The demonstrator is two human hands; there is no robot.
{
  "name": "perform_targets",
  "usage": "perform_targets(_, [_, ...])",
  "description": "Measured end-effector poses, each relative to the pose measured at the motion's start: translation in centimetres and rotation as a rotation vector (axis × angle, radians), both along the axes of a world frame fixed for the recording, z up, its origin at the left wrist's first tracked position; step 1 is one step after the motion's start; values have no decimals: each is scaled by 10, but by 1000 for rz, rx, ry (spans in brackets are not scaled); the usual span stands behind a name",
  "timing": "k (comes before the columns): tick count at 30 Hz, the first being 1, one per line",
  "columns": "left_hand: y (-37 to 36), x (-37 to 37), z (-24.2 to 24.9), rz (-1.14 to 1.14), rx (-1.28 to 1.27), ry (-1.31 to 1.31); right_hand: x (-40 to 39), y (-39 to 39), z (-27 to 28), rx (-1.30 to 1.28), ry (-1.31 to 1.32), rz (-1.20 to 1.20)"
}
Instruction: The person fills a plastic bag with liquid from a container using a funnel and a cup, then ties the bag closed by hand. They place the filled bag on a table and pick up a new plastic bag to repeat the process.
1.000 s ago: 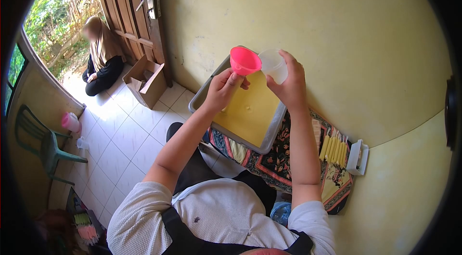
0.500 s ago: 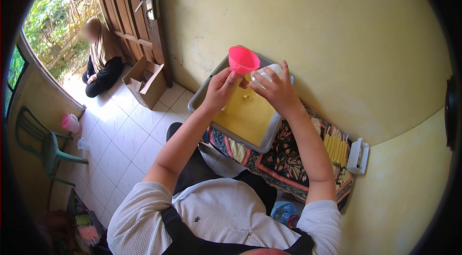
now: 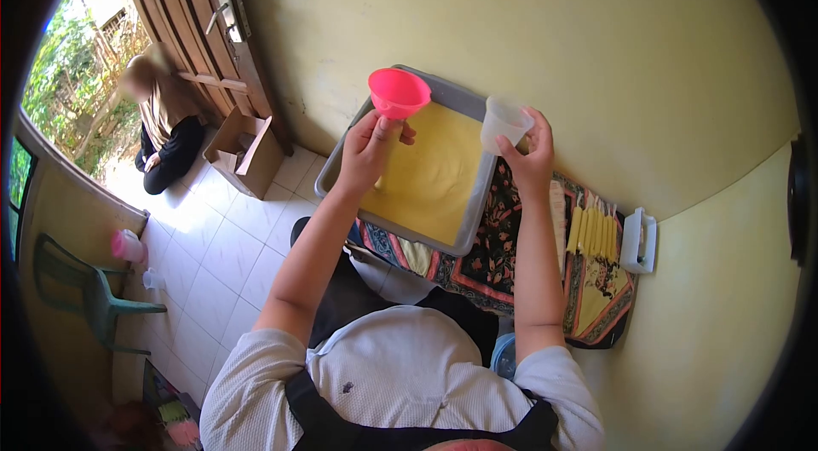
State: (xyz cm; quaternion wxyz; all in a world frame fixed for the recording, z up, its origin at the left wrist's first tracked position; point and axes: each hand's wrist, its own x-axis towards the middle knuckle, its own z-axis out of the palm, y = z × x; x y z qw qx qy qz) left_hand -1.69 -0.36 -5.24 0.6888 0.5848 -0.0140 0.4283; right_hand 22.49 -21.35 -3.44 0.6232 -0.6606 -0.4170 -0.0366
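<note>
Left hand: the left hand is raised at upper centre of the frame, fingers closed around the narrow lower end of the funnel, thumb pressed on it.
Pink funnel: the pink funnel is mouth up, over the upper left part of the tub.
Below the left hand: a pale yellow strip; what it is, I cannot tell.
Right hand: the right hand is partly curled, right of centre, thumb and fingers gripping the cup's side.
Clear cup: the clear cup is slightly tilted, well apart from the funnel, in front of the tub's upper right edge.
Gray tub: the gray tub is at centre, holding yellow liquid with ripples on its surface.
Patterned cloth: the patterned cloth runs from under the tub toward the right.
Yellow sticks: 1 row of yellow sticks is on the cloth, right of centre, just beside a white holder.
Upper left: 1 seated person by the wooden door, near an open cardboard box.
Lower left: a green chair, near a pink container.
</note>
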Motion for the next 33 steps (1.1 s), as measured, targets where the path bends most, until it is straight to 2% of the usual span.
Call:
perform_targets(2, [2,0,-2,12,22,-1,-9,-21,1,153,237,-9])
perform_targets(6, [1,3,-3,24,26,-19,5,-57,-50,219,314,-176])
perform_targets(9, [-1,1,-2,53,36,1,28,-86,-118,-97,167,-339])
perform_targets(11, [-1,3,-3,52,21,0,21,-94,-131,-315,52,-447])
perform_targets(14, [-2,2,-3,55,23,-2,11,-101,-143,-332,-271,-495])
perform_targets(15, [-2,2,-2,61,29,-2,12,-103,-144,-286,-214,-438])
perform_targets(19, [2,3,-3,54,52,-1,-3,-96,-95,-292,-384,-477])
perform_targets(23, [1,2,1,20,30,26,-40,-61,-15,-124,-324,-232])
perform_targets(26, [1,5,6,-61,-20,81,-59,-23,27,-31,-405,-6])
perform_targets(30, [-6,5,31,-118,30,238,-85,21,80,-23,-502,92])
perform_targets(33, [-11,4,49,-141,49,300,-86,43,96,-38,-581,124])
